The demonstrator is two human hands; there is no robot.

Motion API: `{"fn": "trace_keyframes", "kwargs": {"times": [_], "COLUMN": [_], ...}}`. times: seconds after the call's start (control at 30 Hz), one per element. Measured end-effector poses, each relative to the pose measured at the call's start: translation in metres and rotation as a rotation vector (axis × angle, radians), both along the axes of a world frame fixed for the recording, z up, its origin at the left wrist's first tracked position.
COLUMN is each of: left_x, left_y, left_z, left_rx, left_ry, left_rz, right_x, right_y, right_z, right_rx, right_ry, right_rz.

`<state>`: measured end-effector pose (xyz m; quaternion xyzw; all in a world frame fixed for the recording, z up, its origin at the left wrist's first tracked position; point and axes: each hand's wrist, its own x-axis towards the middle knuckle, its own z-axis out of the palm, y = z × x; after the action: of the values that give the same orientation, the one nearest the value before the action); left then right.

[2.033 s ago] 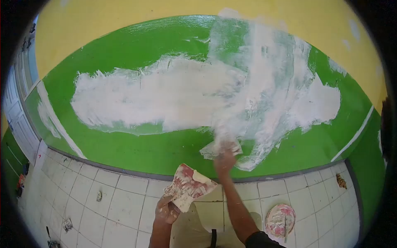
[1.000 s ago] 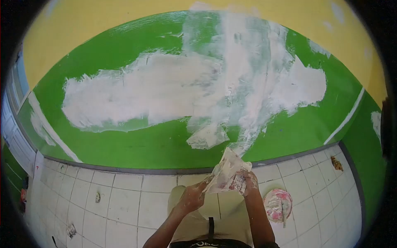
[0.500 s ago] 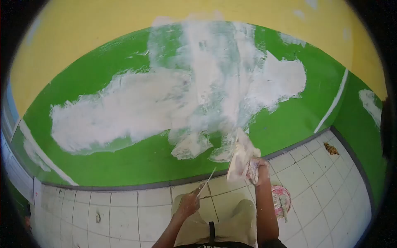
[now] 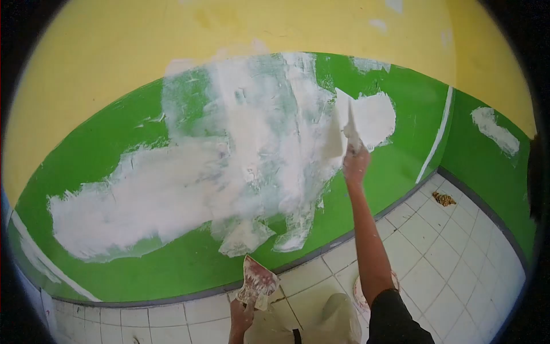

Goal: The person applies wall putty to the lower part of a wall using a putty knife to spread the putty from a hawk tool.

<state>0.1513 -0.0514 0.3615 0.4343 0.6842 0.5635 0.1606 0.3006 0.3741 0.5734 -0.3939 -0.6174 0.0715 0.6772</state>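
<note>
My right hand point(image 4: 356, 163) is closed round a wide putty knife point(image 4: 347, 119). Its blade stands against the right part of the white putty patch point(image 4: 189, 178) on the green wall point(image 4: 172, 281). Low in front of me, my left hand point(image 4: 240, 314) grips a second putty knife point(image 4: 259, 280), its blade pointing up and its face smeared with white and reddish-brown residue. That blade is near the foot of the wall, below the patch. Part of the left hand's fingers is hidden behind the handle and putty.
A round bucket point(image 4: 359, 293) stands on the tiled floor point(image 4: 424, 246), mostly hidden behind my right arm. A small brownish heap point(image 4: 443, 199) lies near the right corner. Above the green is yellow wall point(image 4: 143, 46). A grey skirting strip point(image 4: 189, 293) edges the floor.
My right hand has risen from the bottom of the patch to its right side, its blade now against the wall. The left putty knife has turned from edge-on to face-on. The view has shifted.
</note>
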Motion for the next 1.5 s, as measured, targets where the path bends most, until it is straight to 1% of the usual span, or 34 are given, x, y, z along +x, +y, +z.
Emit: {"fn": "trace_keyframes", "kwargs": {"times": [0.03,0.1,0.17,0.2,0.27,0.3,0.33,0.37,0.4,0.43,0.47,0.5,0.57,0.6,0.63,0.67,0.73,0.77,0.83,0.87,0.9,0.93,0.97,1.0,1.03,1.07,1.13,1.2,1.23,1.27,1.3,1.33,1.4,1.5], "left_x": [-0.001,-0.005,-0.007,-0.012,-0.018,-0.024,-0.034,-0.038,-0.038,-0.039,-0.04,-0.035,-0.025,-0.024,-0.026,-0.03,-0.036,-0.037,-0.038,-0.036,-0.034,-0.038,-0.045,-0.048,-0.046,-0.043,-0.039,-0.039,-0.035,-0.031,-0.029,-0.028,-0.028,-0.024], "left_y": [-0.002,-0.001,0.001,0.002,0.007,0.008,0.012,0.016,0.02,0.024,0.025,0.028,0.028,0.031,0.031,0.029,0.027,0.025,0.025,0.026,0.024,0.022,0.022,0.023,0.025,0.025,0.022,0.017,0.014,0.01,0.006,0.003,-0.008,-0.012], "left_z": [0.006,0.015,0.022,0.026,0.03,0.022,0.007,-0.006,-0.014,-0.02,-0.023,-0.024,-0.006,0.0,-0.002,-0.006,-0.007,-0.004,0.005,0.014,0.017,0.012,0.004,0.0,0.009,0.025,0.036,0.035,0.037,0.035,0.031,0.029,0.019,0.027], "left_rx": [-0.065,-0.124,0.02,0.021,0.084,0.078,-0.003,-0.085,-0.095,-0.062,-0.025,0.055,0.075,0.096,0.102,0.072,0.044,0.055,0.074,0.093,0.108,0.113,0.115,0.114,0.12,0.17,0.21,0.215,0.218,0.218,0.218,0.219,0.229,0.255], "left_ry": [-0.069,-0.131,-0.464,-0.463,-0.364,-0.378,-0.391,-0.403,-0.413,-0.327,-0.237,-0.251,-0.321,-0.395,-0.395,-0.385,-0.373,-0.402,-0.432,-0.528,-0.627,-0.627,-0.641,-0.655,-0.652,-0.674,-0.696,-0.605,-0.602,-0.6,-0.623,-0.643,-0.636,-0.665], "left_rz": [0.019,0.035,0.059,0.058,0.001,0.001,-0.045,-0.094,-0.098,-0.138,-0.175,-0.164,-0.15,-0.14,-0.143,-0.183,-0.22,-0.222,-0.22,-0.178,-0.133,-0.13,-0.136,-0.145,-0.151,-0.139,-0.129,-0.151,-0.139,-0.138,-0.145,-0.152,-0.131,-0.1], "right_x": [-0.018,-0.057,-0.096,-0.116,-0.136,-0.14,-0.136,-0.124,-0.112,-0.101,-0.08,-0.059,-0.031,-0.021,-0.008,0.001,0.004,0.001,-0.009,-0.025,-0.04,-0.052,-0.067,-0.086,-0.094,-0.103,-0.108,-0.096,-0.092,-0.09,-0.086,-0.075,-0.049,-0.02], "right_y": [-0.008,0.019,0.021,0.002,-0.053,-0.078,-0.097,-0.109,-0.119,-0.123,-0.111,-0.093,-0.1,-0.071,-0.006,0.006,0.024,0.035,0.055,0.022,0.007,-0.022,-0.024,-0.036,-0.078,-0.09,-0.123,-0.15,-0.15,-0.136,-0.126,-0.124,-0.117,-0.072], "right_z": [0.011,-0.005,-0.025,-0.045,-0.063,-0.087,-0.109,-0.124,-0.135,-0.141,-0.14,-0.133,-0.072,-0.065,-0.082,-0.051,0.001,0.004,0.005,0.003,-0.006,-0.016,-0.046,-0.071,-0.082,-0.104,-0.147,-0.171,-0.194,-0.227,-0.243,-0.236,-0.199,-0.11], "right_rx": [0.045,0.124,0.233,0.269,0.423,0.289,0.148,0.135,0.098,0.063,-0.232,-0.523,-0.393,-0.026,0.086,0.155,0.174,0.174,-0.094,0.164,0.166,0.077,0.265,0.417,0.063,0.372,0.305,0.248,0.249,0.152,0.057,0.062,0.034,0.233], "right_ry": [-0.139,-0.16,-0.202,-0.218,-0.124,-0.199,-0.274,-0.289,-0.326,-0.359,-0.275,-0.181,-0.19,-0.135,-0.132,-0.172,-0.057,-0.057,-0.171,-0.294,-0.229,-0.29,-0.312,-0.208,-0.221,-0.284,-0.431,-0.603,-0.603,-0.663,-0.719,-0.713,-0.501,-0.328], "right_rz": [-0.128,-0.149,-0.209,-0.251,-0.109,-0.003,0.1,0.097,0.209,0.324,0.505,0.679,0.205,0.055,-0.148,-0.28,-0.286,-0.283,-0.09,-0.255,-0.084,-0.024,0.014,0.131,0.268,0.31,0.365,0.392,0.393,0.438,0.482,0.482,0.5,0.213]}}
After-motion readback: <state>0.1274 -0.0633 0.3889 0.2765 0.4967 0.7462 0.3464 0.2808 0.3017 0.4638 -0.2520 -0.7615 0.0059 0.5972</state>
